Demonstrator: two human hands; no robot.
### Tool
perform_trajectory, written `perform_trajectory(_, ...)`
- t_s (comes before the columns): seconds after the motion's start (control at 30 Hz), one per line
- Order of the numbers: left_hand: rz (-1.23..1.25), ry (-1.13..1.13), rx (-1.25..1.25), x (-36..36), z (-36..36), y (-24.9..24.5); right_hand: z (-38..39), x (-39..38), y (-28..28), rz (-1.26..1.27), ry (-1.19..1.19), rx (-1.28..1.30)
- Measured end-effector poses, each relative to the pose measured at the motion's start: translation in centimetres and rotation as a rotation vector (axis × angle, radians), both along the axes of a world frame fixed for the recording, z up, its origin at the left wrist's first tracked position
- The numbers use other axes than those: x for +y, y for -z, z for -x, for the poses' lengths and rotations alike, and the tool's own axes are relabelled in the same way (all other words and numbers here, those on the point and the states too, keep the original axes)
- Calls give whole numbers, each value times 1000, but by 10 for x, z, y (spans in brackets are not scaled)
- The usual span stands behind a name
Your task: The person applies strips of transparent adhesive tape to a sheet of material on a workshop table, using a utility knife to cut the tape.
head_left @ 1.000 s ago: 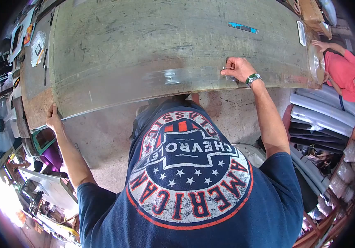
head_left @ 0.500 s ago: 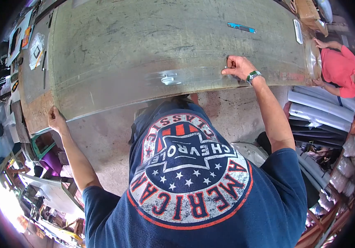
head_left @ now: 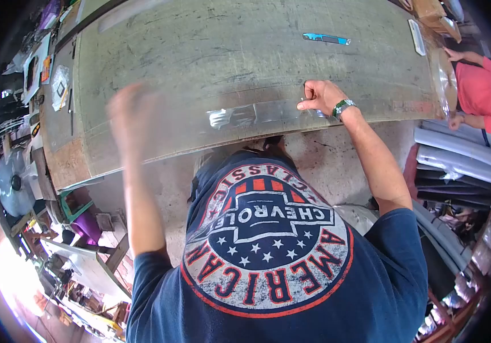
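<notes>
A clear plastic sheet (head_left: 239,114) lies along the near edge of a large grey-green worktable (head_left: 228,46). My right hand (head_left: 317,94), with a watch on its wrist, is closed and pinches the sheet near the table's edge. My left hand (head_left: 128,111) is lifted above the table's left part. It is blurred by motion, holds nothing that I can see, and its fingers look spread.
A blue utility knife (head_left: 325,38) and a pale flat strip (head_left: 417,28) lie at the table's far right. A person in a red shirt (head_left: 482,86) stands at the right end. Rolls of material (head_left: 457,154) lie below them. Small items (head_left: 57,80) crowd the left end.
My left hand has let go of the table's near left corner and swung up and right over the table. My right hand has stayed closed on the sheet, shifting slightly left.
</notes>
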State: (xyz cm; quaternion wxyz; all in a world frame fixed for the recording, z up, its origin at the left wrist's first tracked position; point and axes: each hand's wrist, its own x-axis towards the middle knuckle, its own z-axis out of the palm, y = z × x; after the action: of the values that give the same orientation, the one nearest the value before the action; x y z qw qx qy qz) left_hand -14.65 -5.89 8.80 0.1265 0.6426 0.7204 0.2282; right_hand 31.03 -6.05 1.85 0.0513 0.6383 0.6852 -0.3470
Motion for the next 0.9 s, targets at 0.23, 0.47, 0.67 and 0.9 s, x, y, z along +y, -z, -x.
perform_trajectory(0.23, 236, 1182, -134, 37, -199, 64, -2, -1, 3, 6, 36, 19)
perform_trajectory(0.47, 342, 1273, 60, 50, -206, 78, -3, -8, 6, -77, 40, 30)
perform_trajectory(0.67, 338, 1288, 50, 53, -204, 82, -11, -6, -3, -79, 0, 5)
perform_trajectory(0.9, 365, 1288, 31, 54, -204, 80, -73, 6, -13, -314, 66, -10)
